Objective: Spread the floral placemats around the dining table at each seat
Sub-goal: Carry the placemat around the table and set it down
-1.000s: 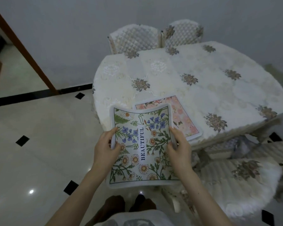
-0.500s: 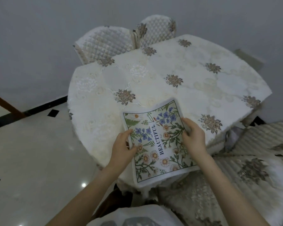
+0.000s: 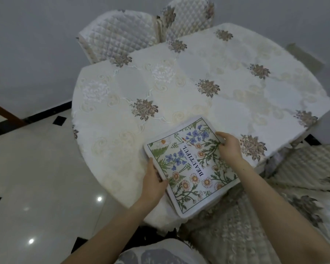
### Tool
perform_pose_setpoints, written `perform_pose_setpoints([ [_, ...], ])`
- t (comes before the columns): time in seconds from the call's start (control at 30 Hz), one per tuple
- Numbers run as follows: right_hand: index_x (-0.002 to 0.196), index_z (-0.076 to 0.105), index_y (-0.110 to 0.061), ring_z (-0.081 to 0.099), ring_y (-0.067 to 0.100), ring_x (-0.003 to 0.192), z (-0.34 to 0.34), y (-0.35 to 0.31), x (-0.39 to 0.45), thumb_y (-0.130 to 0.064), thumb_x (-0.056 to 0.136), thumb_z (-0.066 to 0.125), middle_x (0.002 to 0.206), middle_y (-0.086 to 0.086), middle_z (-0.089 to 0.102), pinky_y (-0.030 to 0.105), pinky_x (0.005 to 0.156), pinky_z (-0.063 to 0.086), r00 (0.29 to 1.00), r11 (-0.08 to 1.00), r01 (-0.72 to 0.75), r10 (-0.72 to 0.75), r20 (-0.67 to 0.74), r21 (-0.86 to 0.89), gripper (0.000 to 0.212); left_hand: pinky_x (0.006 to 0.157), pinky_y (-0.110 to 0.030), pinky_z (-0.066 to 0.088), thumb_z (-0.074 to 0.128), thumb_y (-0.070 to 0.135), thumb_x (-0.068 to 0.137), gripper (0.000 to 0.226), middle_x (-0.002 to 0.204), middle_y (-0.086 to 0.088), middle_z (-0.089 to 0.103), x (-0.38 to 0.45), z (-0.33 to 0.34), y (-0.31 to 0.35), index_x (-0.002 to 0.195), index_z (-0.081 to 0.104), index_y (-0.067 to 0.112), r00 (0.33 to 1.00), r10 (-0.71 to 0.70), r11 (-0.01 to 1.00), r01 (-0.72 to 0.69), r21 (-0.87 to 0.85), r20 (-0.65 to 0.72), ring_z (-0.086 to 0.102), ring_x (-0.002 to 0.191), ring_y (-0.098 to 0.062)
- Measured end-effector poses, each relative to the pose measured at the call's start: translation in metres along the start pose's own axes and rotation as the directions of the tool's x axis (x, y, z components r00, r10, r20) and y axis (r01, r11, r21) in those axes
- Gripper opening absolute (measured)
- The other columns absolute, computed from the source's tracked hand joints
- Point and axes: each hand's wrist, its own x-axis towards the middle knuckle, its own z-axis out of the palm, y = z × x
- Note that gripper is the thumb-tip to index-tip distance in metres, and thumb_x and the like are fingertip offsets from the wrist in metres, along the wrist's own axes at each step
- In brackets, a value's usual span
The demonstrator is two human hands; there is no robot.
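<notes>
A floral placemat (image 3: 191, 164) printed with blue and orange flowers and the word BEAUTIFUL lies at the near edge of the dining table (image 3: 179, 88), its near corner hanging past the edge. My left hand (image 3: 154, 184) grips its left edge. Resting on its right edge is my right hand (image 3: 229, 147), fingers curled over it. The pink placemat seen earlier is hidden, and I cannot tell whether it lies under this one. The table has a cream embroidered cloth with brown flower motifs.
Two quilted chairs (image 3: 122, 33) stand at the far side against the grey wall. A cushioned chair (image 3: 236, 235) sits directly under my arms at the near right. Glossy tiled floor (image 3: 36, 178) with black diamonds lies to the left.
The placemat was held curved in the air off the table's edge; both hands have carried it forward and lowered it flat onto the table, covering the spot where the pink mat lay.
</notes>
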Motion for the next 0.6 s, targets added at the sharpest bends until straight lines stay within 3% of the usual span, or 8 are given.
perform_pose_setpoints([
  [0.07, 0.129, 0.055, -0.006, 0.050, 0.033, 0.122, 0.005, 0.008, 0.008, 0.017, 0.079, 0.040, 0.133, 0.017, 0.055, 0.039, 0.103, 0.042, 1.000, 1.000, -0.021, 0.021, 0.012, 0.015, 0.057, 0.058, -0.002, 0.046, 0.071, 0.004, 0.078, 0.076, 0.093, 0.022, 0.050, 0.000, 0.005, -0.006, 0.137, 0.026, 0.023, 0.999, -0.035, 0.999, 0.035, 0.021, -0.041, 0.056, 0.086, -0.007],
  [0.2, 0.128, 0.055, -0.001, 0.052, 0.035, 0.120, 0.013, 0.019, 0.016, 0.017, 0.079, 0.040, 0.130, 0.020, 0.058, 0.041, 0.102, 0.042, 0.999, 1.000, 0.009, -0.010, 0.039, 0.018, 0.054, 0.056, -0.005, 0.045, 0.073, 0.006, 0.075, 0.056, 0.094, 0.015, 0.053, 0.005, 0.010, -0.018, 0.116, 0.040, 0.027, 0.994, -0.067, 0.991, 0.076, 0.106, -0.088, 0.060, 0.091, -0.016],
  [0.33, 0.127, 0.055, 0.000, 0.053, 0.036, 0.119, 0.017, 0.028, 0.019, 0.016, 0.080, 0.039, 0.130, 0.021, 0.058, 0.042, 0.103, 0.042, 0.997, 0.999, 0.042, -0.044, 0.058, 0.024, 0.052, 0.072, -0.021, 0.045, 0.069, 0.008, 0.078, 0.065, 0.103, -0.002, 0.033, 0.008, 0.013, -0.025, 0.131, 0.033, 0.019, 0.977, -0.128, 0.955, 0.167, 0.245, -0.169, 0.048, 0.086, -0.019],
  [0.43, 0.131, 0.051, -0.002, 0.050, 0.031, 0.122, 0.019, 0.032, 0.018, 0.012, 0.086, 0.035, 0.133, 0.016, 0.055, 0.037, 0.105, 0.038, 0.997, 0.998, 0.022, -0.027, 0.068, 0.065, 0.050, 0.061, -0.017, 0.039, 0.068, 0.009, 0.079, 0.051, 0.104, -0.005, 0.039, 0.011, 0.020, -0.031, 0.120, 0.037, 0.014, 0.966, -0.165, 0.946, 0.212, 0.245, -0.199, 0.047, 0.086, -0.019],
  [0.53, 0.135, 0.040, -0.001, 0.056, 0.027, 0.099, 0.024, 0.035, 0.017, 0.005, 0.091, 0.036, 0.108, 0.009, 0.058, 0.036, 0.085, 0.046, 0.996, 0.999, 0.045, -0.045, 0.083, 0.005, 0.045, 0.062, -0.027, 0.042, 0.064, 0.017, 0.085, 0.030, 0.107, -0.016, 0.049, 0.016, 0.026, -0.032, 0.104, 0.047, 0.003, 0.943, -0.252, 0.897, 0.312, 0.314, -0.217, 0.047, 0.077, -0.018],
  [0.6, 0.115, 0.047, -0.002, 0.055, 0.032, 0.090, 0.029, 0.041, 0.021, -0.005, 0.092, 0.040, 0.093, 0.011, 0.054, 0.038, 0.073, 0.044, 0.997, 0.995, 0.048, -0.043, 0.065, -0.084, 0.024, 0.067, -0.029, 0.041, 0.060, 0.020, 0.088, 0.028, 0.109, -0.019, 0.047, 0.019, 0.028, -0.029, 0.103, 0.050, -0.001, 0.932, -0.290, 0.870, 0.351, 0.345, -0.217, 0.046, 0.077, -0.021],
])
